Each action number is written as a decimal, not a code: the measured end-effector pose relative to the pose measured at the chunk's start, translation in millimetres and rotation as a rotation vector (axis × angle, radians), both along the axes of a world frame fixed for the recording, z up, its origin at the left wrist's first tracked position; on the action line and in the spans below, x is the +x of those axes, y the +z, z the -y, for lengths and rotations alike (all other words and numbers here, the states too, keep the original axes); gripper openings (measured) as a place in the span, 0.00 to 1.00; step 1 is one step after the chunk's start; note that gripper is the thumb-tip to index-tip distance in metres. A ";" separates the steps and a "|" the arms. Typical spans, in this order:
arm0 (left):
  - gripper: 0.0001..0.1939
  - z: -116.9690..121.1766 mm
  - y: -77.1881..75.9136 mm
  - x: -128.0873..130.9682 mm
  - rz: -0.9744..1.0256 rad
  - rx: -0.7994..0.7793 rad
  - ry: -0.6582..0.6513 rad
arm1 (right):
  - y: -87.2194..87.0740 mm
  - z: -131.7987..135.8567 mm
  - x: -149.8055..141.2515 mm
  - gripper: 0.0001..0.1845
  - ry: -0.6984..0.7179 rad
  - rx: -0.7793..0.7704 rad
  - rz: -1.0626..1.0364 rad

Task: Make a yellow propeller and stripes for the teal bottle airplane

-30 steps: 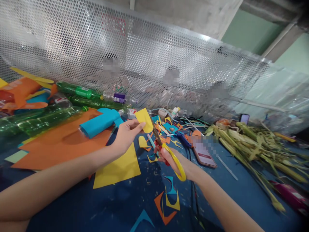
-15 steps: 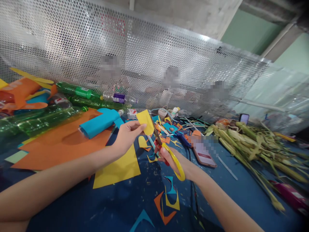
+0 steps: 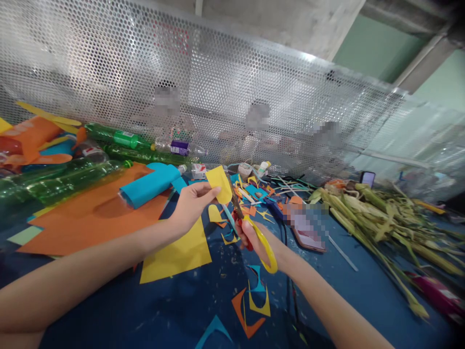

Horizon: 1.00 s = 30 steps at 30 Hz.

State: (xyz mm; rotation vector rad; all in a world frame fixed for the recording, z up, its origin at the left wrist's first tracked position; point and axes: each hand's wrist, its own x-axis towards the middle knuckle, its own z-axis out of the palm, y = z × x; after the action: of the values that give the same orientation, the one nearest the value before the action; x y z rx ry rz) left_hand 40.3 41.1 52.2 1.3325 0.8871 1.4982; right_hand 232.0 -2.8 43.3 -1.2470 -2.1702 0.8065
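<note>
Between thumb and fingers, my left hand (image 3: pixel 196 203) pinches a small piece of yellow paper (image 3: pixel 219 184) above the table. My right hand (image 3: pixel 256 240) grips a pair of scissors (image 3: pixel 268 249) with yellow and red handles, blades pointing up at the paper's right edge. The paper's lower corner looks rounded. Below my hands lie a rounded yellow cutout (image 3: pixel 215 214) and a larger yellow sheet (image 3: pixel 178 257). A bottle wrapped in blue paper (image 3: pixel 148 186) rests on orange sheets (image 3: pixel 90 218) to the left.
Green plastic bottles (image 3: pixel 76 182) lie at the left and back. Paper scraps (image 3: pixel 250 320) are scattered in front and behind. A phone (image 3: pixel 308 232) and dried corn husks (image 3: pixel 374 218) lie on the right. A perforated metal screen (image 3: pixel 225 72) stands behind the blue table (image 3: pixel 152 310).
The scissors and my right hand have shifted very slightly at the paper's edge, and the paper's lower corner looks a little rounder. My left hand keeps its pinch.
</note>
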 end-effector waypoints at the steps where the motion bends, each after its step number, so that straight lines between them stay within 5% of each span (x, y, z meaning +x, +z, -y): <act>1: 0.10 0.1 0.4 0.0 0.000 -0.001 0.003 | -0.5 -0.2 -0.8 0.24 -0.013 -0.013 -0.005; 30: 0.08 1.5 7.5 0.1 0.070 -0.066 -0.054 | -3.7 -0.6 -4.8 0.27 -0.154 -0.085 -0.030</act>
State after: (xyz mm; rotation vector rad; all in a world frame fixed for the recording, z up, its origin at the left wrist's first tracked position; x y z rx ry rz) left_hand 40.4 39.6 59.8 1.2386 0.8426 1.4533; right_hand 227.3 -2.2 39.6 -1.4159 -2.0056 0.8554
